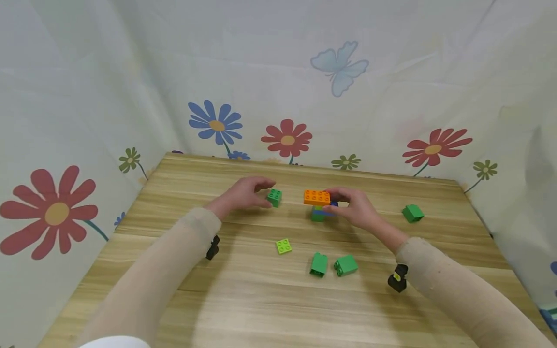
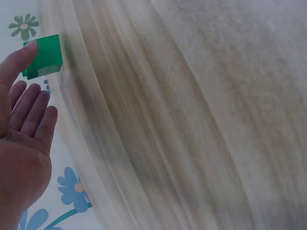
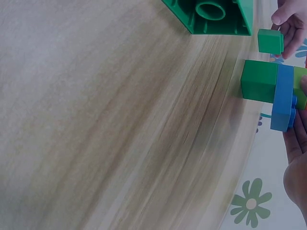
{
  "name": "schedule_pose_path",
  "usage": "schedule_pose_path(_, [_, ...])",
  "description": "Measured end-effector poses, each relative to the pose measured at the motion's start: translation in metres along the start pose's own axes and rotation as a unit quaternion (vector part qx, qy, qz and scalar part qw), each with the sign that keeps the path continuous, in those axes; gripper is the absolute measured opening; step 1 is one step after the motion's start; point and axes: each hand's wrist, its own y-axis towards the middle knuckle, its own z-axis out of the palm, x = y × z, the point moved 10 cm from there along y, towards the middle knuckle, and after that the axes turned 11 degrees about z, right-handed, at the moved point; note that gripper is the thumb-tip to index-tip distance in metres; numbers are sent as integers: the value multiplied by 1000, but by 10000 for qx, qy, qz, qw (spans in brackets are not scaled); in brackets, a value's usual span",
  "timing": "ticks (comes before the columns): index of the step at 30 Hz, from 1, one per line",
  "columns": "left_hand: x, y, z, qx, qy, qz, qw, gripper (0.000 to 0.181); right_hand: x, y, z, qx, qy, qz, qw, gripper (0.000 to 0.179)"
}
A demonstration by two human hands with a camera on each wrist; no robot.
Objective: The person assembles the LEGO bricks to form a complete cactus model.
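Note:
My right hand (image 1: 354, 208) pinches a stack of toy building bricks. An orange brick (image 1: 316, 197) tops it, above a light green one, with a blue brick (image 3: 283, 98) under that and a green brick (image 3: 259, 80) as the base. To the left, my left hand (image 1: 245, 193) is beside a small green brick (image 1: 274, 197) with studs on top. In the left wrist view its thumb overlaps that green brick (image 2: 48, 55), while the other fingers are extended and apart from it. Whether the thumb touches the brick is unclear.
A flat lime-green plate brick (image 1: 284, 246) lies on the wooden table (image 1: 243, 299). Two green bricks, one (image 1: 319, 265) beside another (image 1: 345, 266), lie nearer me. Another green brick (image 1: 413, 213) lies at the right. A flowered curtain (image 1: 261, 63) hangs behind.

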Motion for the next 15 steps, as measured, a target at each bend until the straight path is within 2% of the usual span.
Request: schedule_pose_path(15, [5, 3, 5, -381, 32, -9, 9993, 43, 2, -2, 0, -23, -15, -29, 10000, 45])
